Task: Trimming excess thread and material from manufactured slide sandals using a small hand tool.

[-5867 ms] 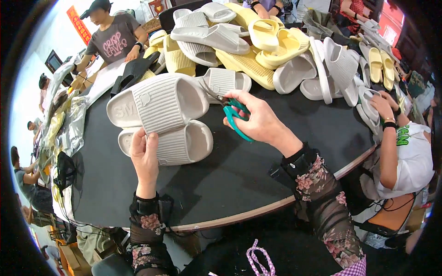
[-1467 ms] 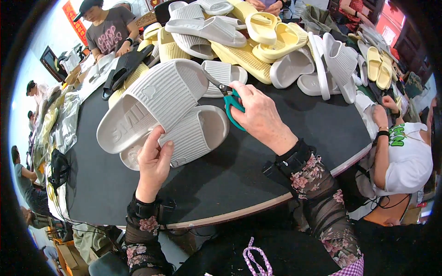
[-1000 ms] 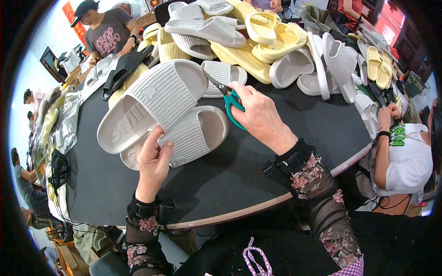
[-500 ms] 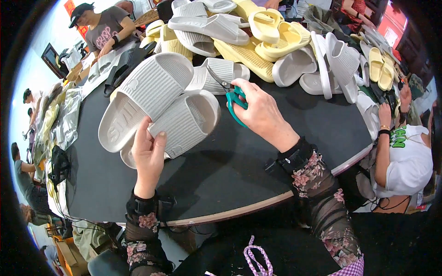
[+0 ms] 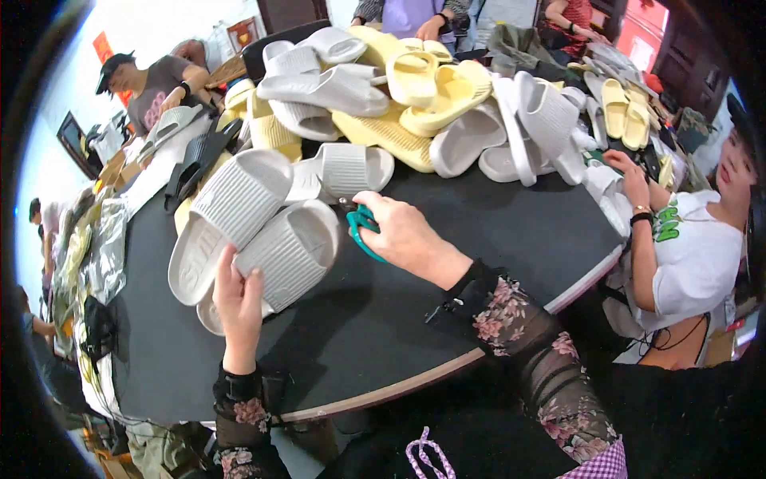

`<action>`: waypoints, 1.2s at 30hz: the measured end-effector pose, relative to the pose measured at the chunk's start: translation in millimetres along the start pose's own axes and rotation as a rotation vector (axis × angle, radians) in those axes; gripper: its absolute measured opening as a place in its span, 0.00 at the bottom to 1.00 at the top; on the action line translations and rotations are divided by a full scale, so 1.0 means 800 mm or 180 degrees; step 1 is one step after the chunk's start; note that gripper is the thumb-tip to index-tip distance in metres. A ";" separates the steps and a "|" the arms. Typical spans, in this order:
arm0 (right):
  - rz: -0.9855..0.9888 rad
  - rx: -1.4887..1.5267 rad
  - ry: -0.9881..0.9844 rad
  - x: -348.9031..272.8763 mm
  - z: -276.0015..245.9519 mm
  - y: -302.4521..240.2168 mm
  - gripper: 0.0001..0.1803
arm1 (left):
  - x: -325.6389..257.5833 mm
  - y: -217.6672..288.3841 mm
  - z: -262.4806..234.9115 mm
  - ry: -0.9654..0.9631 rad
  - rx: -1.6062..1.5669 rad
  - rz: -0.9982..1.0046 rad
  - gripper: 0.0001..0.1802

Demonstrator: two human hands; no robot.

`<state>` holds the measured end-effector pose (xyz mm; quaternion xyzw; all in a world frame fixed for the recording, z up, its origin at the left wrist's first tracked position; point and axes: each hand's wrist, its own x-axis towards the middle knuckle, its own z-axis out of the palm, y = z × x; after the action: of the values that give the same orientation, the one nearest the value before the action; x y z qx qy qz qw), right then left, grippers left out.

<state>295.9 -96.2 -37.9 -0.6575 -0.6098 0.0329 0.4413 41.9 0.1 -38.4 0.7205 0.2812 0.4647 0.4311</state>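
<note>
A pair of light grey ribbed slide slippers [image 5: 287,255] is held up over the black table [image 5: 383,311] by my left hand [image 5: 238,307], its thumb and fingers closed on their near edges. The two slippers lie side by side, one partly over the other. My right hand [image 5: 411,239] grips scissors with teal handles [image 5: 365,231], just right of the pair. Their blades point toward the slippers and are mostly hidden behind them. Behind the scissors, another grey slipper [image 5: 343,169] lies on the table.
A heap of grey and yellow slippers [image 5: 371,96] covers the table's far side. Black slippers [image 5: 195,164] lie at the far left, near clear plastic bags [image 5: 104,243]. Other people work around the table, one in a white shirt [image 5: 694,255] close on the right.
The view has shifted, so the slipper heap appears lower and further left. My left hand still holds the pair; the scissors' blades, seen upright before, now mostly disappear behind it.
</note>
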 end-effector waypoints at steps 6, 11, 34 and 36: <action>0.0412 0.0382 0.0195 0.002 0.009 0.031 0.18 | 0.017 0.009 0.009 0.0129 -0.0663 0.0021 0.30; 0.0628 0.0481 -0.0314 -0.003 0.013 0.027 0.20 | 0.023 0.043 0.006 0.0155 -0.0666 -0.0388 0.30; -0.1080 0.0015 -0.1309 -0.033 0.026 0.028 0.20 | 0.139 0.108 0.313 -0.1761 -0.0227 -0.0444 0.34; -0.1092 0.0029 -0.1160 -0.037 0.023 0.029 0.19 | 0.135 0.086 0.309 -0.1492 0.0492 0.0455 0.32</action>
<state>295.6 -107.2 -78.3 -0.5256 -0.7818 0.0782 0.3262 312.0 -33.9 19.7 0.8573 0.1567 0.2914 0.3943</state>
